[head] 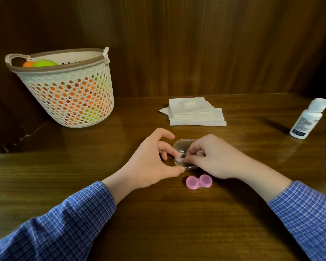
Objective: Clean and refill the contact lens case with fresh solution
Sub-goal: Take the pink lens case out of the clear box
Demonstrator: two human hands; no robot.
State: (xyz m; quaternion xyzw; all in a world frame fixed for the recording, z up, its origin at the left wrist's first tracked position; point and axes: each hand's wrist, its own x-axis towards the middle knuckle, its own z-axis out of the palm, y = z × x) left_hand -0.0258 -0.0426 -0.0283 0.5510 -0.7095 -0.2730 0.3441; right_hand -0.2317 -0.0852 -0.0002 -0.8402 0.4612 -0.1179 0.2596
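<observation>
Early stage. Both hands work the open clear box: left hand steadies its edge, right hand pinches inside. Pink lens case sits capped at 6 o'clock (uncleaned, apparently); solution bottle untouched at 2 o'clock, tissues at 12.

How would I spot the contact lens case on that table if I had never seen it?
Start at the wooden table and find the person's two hands near its middle, busy with a clear plastic box. Just in front of them, nearer the person, lies the contact lens case. It is the only pink thing there: two round caps joined side by side.
</observation>
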